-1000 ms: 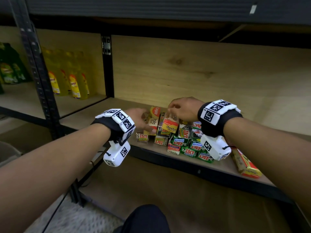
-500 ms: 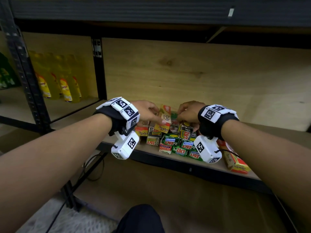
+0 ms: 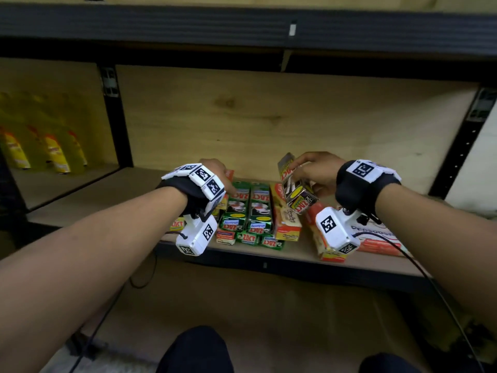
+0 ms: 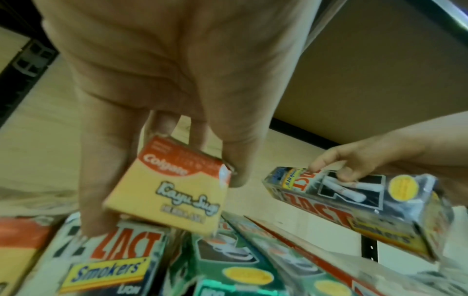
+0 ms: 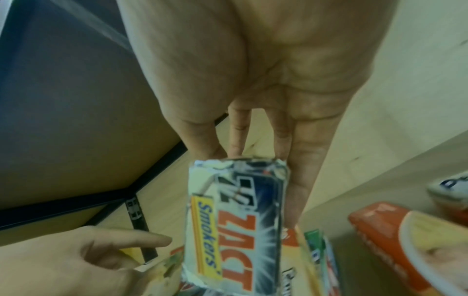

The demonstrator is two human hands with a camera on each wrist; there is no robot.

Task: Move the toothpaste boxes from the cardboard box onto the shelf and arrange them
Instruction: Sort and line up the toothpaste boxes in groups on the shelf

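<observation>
A black Zact box (image 3: pixel 295 185) has been lifted clear of the pile since half a second ago; it was down among the others then. It is now held tilted in the air by the right hand (image 3: pixel 317 172), thumb and fingers pinched round its upper part, its lower end hanging just above the stack. In the right wrist view the same box (image 5: pixel 234 224) is seen end-on below the fingers (image 5: pixel 301 174).

The left hand (image 3: pixel 215 175) has been shifted left and is clamped on a yellow Colgate box (image 4: pixel 174 192), gripped between thumb and fingers and tipped above the Zact Smokers box (image 4: pixel 111 266) under it. In the head view that Colgate box is mostly hidden behind the wrist.

Between the two hands, green Zact boxes (image 3: pixel 248 208) are lying flat in neat stacked rows on the shelf (image 3: pixel 363 267), with a long Colgate box (image 3: pixel 285 214) on edge just to their right. Below the right wrist more orange boxes (image 3: pixel 322 238) are lying loose and askew.

No cardboard box is in view, so transfer is judged done or paused; sorting is in hand. With both boxes freed, each can likely be set with its own kind. The loose right-side boxes remain to be squared.
</observation>
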